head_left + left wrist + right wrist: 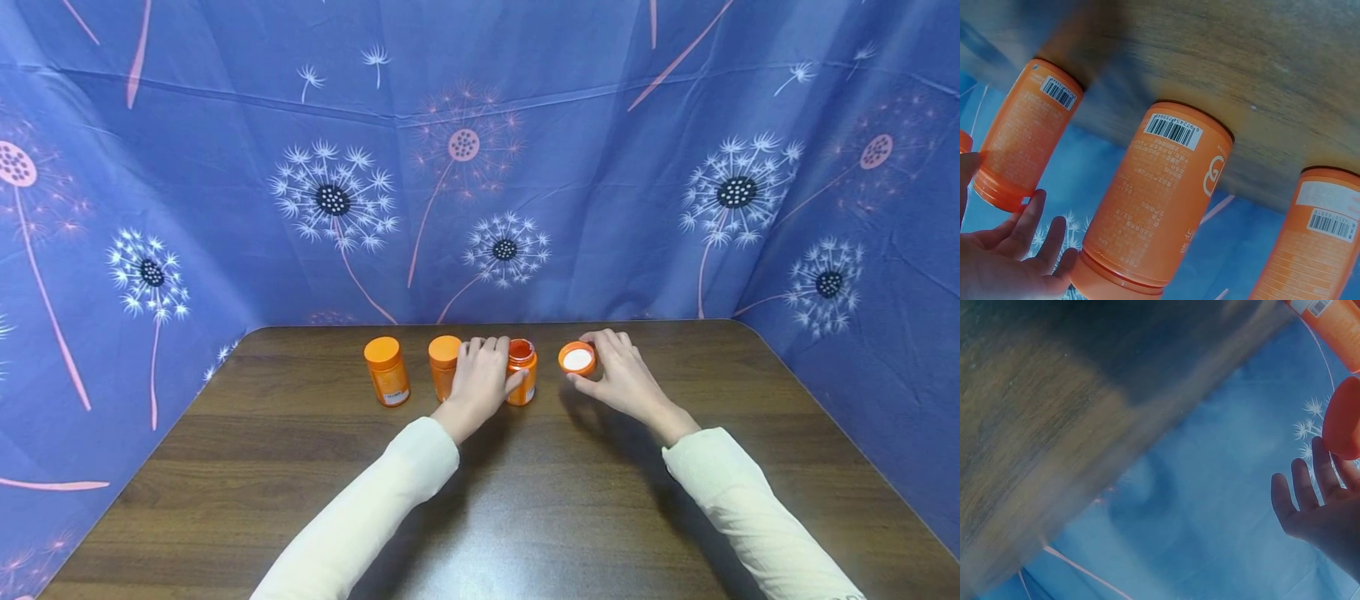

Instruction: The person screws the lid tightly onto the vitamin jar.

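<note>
My left hand [478, 377] grips an uncapped orange bottle [522, 385] near its top, thumb on the near side and fingers behind. The bottle stands upright on the table, its threaded mouth showing in the head view. To its right, my right hand [628, 382] pinches an orange screw cap [577, 359] by the edge, the white lining turned toward the head camera. The right wrist view catches the cap [1342, 419] side-on. Just left of the gripped bottle stands a capped orange bottle [444, 352], partly hidden by my left hand.
Another capped orange bottle [386, 375] stands farther left in the same row. The brown wooden table [570, 508] ends just behind the bottles, where a blue dandelion-print cloth [600, 250] hangs. More of this cloth hangs along both sides.
</note>
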Available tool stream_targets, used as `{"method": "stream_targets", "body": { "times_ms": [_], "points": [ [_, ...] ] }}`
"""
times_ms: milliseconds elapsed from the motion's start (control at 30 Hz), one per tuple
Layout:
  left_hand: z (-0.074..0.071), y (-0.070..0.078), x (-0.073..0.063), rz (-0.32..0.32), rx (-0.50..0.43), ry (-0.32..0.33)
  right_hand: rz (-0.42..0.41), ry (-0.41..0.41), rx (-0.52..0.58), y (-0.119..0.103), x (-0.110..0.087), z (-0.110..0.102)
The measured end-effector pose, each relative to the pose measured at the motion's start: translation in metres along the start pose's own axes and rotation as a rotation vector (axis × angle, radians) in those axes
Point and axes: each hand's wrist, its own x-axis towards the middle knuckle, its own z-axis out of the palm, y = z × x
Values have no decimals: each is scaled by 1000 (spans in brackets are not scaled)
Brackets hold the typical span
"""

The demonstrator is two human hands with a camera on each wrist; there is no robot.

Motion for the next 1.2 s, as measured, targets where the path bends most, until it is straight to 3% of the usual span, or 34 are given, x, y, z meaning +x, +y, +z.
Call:
{"method": "stream_targets", "body": {
  "times_ms": [433,1200],
  "points": [
    [-3,-2,-14,52,-6,55,-35,-4,9,-6,-1,-2],
    [-8,-11,-33,82,-96,72,-80,27,86,-15,-4,4]
  ]
}}
